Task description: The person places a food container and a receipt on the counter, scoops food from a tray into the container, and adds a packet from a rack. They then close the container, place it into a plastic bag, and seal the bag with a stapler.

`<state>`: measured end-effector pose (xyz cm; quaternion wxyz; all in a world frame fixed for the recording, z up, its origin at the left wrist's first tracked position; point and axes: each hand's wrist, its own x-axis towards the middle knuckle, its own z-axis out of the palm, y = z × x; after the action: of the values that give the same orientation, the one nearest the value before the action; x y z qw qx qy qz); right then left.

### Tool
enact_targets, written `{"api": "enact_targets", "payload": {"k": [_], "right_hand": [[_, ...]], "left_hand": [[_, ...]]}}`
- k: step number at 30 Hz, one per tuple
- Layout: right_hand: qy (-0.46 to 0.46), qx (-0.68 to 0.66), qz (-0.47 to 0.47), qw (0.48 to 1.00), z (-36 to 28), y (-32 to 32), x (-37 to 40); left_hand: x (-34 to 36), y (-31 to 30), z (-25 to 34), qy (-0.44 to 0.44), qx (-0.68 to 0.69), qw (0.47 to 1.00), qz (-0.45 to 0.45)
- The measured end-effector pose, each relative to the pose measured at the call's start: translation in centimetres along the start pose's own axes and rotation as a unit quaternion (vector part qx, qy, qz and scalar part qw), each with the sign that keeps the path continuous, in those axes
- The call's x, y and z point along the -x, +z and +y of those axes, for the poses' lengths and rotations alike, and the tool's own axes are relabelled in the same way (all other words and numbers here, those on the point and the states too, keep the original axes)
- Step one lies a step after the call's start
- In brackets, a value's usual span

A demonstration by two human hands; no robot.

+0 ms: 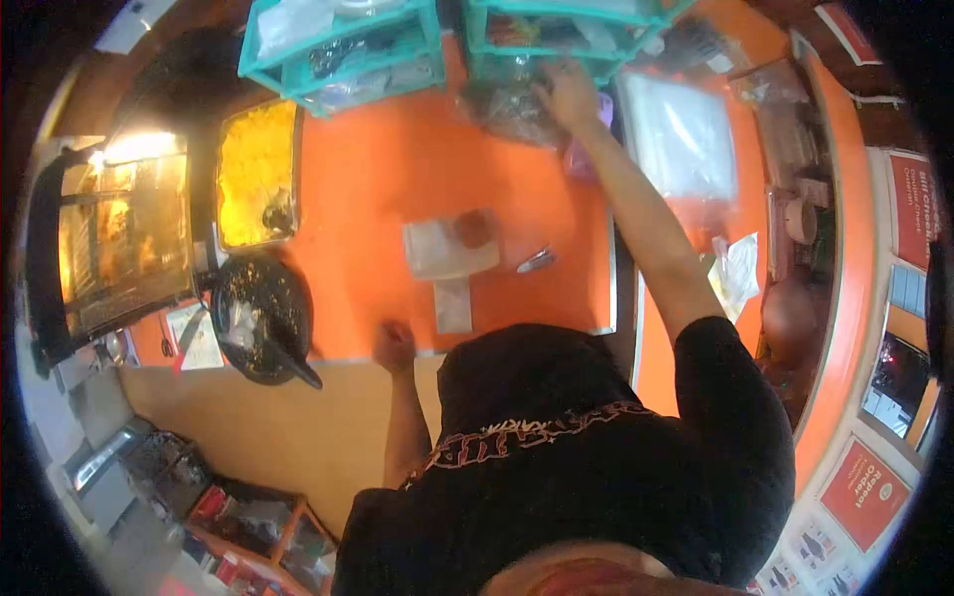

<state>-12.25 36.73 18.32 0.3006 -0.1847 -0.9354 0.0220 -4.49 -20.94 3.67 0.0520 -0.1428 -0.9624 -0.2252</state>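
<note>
My right hand [573, 96] is stretched to the back of the orange counter, by a clear plastic bag [509, 111] in front of the teal racks. Its thumb stands apart from the fingers, and I cannot make out a grip on the bag. My left hand [396, 345] is loosely curled at the counter's front edge, slightly blurred, with nothing visible in it. Between the hands lies a pale rectangular packet or paper [437, 248] with a brownish round patch [475, 228]. A smaller pale sheet [453, 305] lies just below it, and a small shiny object [537, 260] sits to the right.
Teal racks [363, 74] line the back. A tray of yellow food [256, 174], a black pan [260, 318] and a lit glass case [124, 233] stand at the left. Stacked clear plastic bags [683, 134] lie at the right, with a purple object [581, 159] beside my forearm.
</note>
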Motion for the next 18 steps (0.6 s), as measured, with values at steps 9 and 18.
{"api": "enact_targets", "payload": {"k": [9,18], "right_hand": [[0.204,-0.259,0.204,0.922,0.7,-4.6,-1.0],[0.225,-0.016,-0.053,0.973,4.3,-12.3,-13.3]], "left_hand": [[0.9,1.9,-2.0,-0.056,0.073,0.996,-0.010],[0.5,0.8,-0.9,0.004,-0.010,1.000,0.022]]}}
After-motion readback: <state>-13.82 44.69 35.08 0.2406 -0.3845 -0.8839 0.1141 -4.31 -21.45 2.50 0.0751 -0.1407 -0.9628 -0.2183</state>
